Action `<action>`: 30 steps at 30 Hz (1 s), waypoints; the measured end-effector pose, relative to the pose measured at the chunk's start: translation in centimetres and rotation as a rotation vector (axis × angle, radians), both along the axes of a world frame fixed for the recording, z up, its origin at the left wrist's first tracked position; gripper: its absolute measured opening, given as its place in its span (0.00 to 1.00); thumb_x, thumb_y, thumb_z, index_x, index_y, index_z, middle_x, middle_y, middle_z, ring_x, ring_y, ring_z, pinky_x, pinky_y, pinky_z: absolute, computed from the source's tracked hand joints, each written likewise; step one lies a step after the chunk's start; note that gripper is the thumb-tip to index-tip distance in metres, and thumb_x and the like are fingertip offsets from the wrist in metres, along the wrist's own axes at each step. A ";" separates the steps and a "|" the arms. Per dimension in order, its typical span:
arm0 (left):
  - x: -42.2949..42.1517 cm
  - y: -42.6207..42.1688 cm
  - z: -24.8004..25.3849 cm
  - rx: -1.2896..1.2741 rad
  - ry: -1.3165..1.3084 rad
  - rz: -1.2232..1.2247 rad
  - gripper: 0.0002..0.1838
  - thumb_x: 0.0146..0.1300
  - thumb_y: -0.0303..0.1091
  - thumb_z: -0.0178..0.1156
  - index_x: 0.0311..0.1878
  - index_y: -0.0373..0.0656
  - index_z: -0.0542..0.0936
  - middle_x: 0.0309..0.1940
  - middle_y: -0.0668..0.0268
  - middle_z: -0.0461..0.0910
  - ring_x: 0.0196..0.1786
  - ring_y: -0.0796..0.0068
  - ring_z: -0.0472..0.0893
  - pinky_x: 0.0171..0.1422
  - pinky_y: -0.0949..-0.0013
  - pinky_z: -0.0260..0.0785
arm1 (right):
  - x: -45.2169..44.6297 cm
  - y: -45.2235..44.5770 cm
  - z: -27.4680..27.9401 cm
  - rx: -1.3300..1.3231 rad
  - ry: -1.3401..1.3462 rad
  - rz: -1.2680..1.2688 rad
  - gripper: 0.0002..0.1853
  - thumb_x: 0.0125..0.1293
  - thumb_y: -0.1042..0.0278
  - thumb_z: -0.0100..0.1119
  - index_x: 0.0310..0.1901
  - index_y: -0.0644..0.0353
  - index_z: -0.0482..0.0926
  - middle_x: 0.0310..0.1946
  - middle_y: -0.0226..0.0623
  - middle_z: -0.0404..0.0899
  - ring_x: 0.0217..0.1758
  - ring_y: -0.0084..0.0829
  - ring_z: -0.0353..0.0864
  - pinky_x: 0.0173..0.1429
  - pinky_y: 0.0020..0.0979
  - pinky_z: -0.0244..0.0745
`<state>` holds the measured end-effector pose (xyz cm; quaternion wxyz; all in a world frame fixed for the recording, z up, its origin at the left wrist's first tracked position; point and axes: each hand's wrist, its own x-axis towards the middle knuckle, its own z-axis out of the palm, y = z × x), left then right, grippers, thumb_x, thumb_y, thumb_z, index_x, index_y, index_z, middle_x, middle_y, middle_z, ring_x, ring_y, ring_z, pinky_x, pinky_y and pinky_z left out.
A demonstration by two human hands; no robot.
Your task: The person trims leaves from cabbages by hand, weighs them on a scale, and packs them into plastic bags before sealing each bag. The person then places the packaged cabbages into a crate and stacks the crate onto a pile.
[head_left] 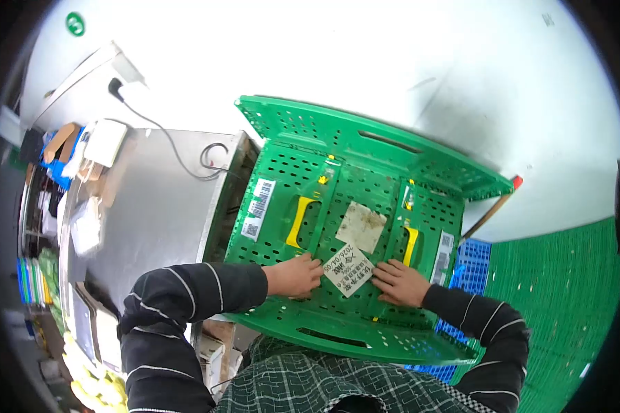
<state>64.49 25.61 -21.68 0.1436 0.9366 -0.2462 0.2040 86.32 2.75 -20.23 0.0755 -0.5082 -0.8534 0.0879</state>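
A green folding plastic crate [372, 180] lies in front of me, its long far and near walls raised and its side panels with yellow handles folded down inside. My left hand [295, 276] rests on the left panel below a yellow handle [300, 221], fingers pointing inward. On the right panel lies my right hand [400, 283], fingers spread, beside the other yellow handle [410, 246]. Between the hands is a white printed label [348, 270], close to the right fingertips. A stained, blank-looking label [361, 227] sits just above it.
Left of the crate stands a metal table [165, 199] with a black cable [167, 138] across it and a white box [105, 142] at its far left. Blue crates [472, 265] and a green slatted surface [551, 303] are at the right. A white wall [324, 55] rises behind.
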 end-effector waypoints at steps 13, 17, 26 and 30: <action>-7.1 12.7 12.8 0.525 0.599 0.463 0.06 0.45 0.39 0.61 0.29 0.52 0.79 0.22 0.68 0.75 0.30 0.69 0.79 0.31 0.63 0.70 | 5.3 -7.6 13.6 0.154 -0.229 -0.950 0.16 0.52 0.57 0.66 0.21 0.60 0.73 0.19 0.43 0.72 0.21 0.45 0.74 0.24 0.42 0.68; -6.9 10.9 13.2 0.109 -0.067 1.263 0.15 0.48 0.30 0.57 0.41 0.39 0.74 0.37 0.56 0.75 0.43 0.59 0.77 0.44 0.58 0.68 | 6.3 -9.5 12.0 0.556 -0.078 -1.097 0.21 0.54 0.77 0.63 0.50 0.65 0.70 0.54 0.51 0.68 0.59 0.50 0.67 0.61 0.40 0.64; -14.7 9.2 19.9 -0.258 0.206 1.419 0.12 0.48 0.35 0.56 0.26 0.35 0.80 0.26 0.48 0.79 0.33 0.48 0.80 0.38 0.53 0.73 | 1.7 -5.3 19.9 0.174 0.821 -1.564 0.21 0.64 0.61 0.60 0.54 0.63 0.73 0.34 0.41 0.79 0.29 0.28 0.75 0.30 0.28 0.72; -24.4 13.9 22.3 -0.180 0.303 1.714 0.16 0.53 0.43 0.58 0.37 0.41 0.82 0.35 0.51 0.81 0.40 0.53 0.81 0.44 0.56 0.74 | -0.6 1.2 19.5 0.077 1.061 -1.197 0.34 0.64 0.41 0.48 0.63 0.60 0.62 0.52 0.50 0.72 0.52 0.40 0.70 0.53 0.36 0.69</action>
